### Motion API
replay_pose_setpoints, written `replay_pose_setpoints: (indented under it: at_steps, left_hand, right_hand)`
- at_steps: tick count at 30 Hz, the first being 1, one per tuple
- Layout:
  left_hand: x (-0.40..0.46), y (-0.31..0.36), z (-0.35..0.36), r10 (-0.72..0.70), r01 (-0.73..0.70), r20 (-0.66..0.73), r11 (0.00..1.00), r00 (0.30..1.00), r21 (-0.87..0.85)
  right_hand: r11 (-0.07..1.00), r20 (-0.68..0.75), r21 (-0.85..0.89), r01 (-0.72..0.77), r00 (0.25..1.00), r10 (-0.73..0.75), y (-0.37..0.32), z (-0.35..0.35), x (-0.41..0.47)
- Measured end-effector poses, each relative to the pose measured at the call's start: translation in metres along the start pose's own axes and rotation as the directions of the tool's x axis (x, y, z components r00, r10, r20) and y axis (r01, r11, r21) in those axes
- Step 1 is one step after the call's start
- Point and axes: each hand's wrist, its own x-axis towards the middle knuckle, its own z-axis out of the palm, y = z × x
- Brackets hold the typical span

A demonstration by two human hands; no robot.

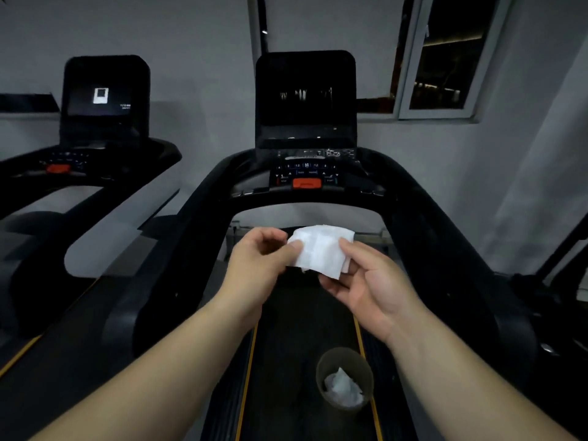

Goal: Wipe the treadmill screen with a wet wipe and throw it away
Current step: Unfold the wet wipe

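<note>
— While the wet wipe (319, 249) is held up between both hands like that, why isn't it on the treadmill screen (305, 90) yet?

— My guess is it's being opened out first. It looks partly folded, with a doubled strip showing down the middle. The left hand (254, 259) pinches its left edge between thumb and fingertips, and the right hand (369, 281) lies palm up under the right side with the thumb pressing the sheet onto the fingers. Both are closed on the wipe, neither clenched hard, which suits spreading a thin, damp sheet without tearing it.

— And where is it relative to the machine?

— In the air above the running belt (305, 319), below the curved front handlebar (305, 198) and well short of the dark screen standing above the control panel with its red stop button (306, 183).

— Why the little cup on the belt?

— That brown paper cup (345, 378) stands near the person's feet with a crumpled white wad (343, 386) inside it. I'd judge it serves as the bin, set close so the used wipe can be dropped straight down.

— How far along, then?

— Early, I'd say: the screen is untouched by this wipe, and reaching it means lifting the sheet up past the handlebar.
</note>
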Motion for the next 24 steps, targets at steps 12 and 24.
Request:
replay_pose_setpoints:
  at_steps: [12,24]
  left_hand:
    - [0.093,0.105,0.033,0.091,-0.100,0.151,0.993,0.984,0.059]
    - [0.278,0.139,-0.007,0.023,0.022,0.315,0.990,0.949,-0.138]
  right_hand:
    - [0.993,0.116,-0.096,0.066,0.992,-0.054,-0.104,0.066,0.089]
    - [0.992,0.049,-0.049,0.120,0.992,-0.118,-0.140,0.148,0.253]
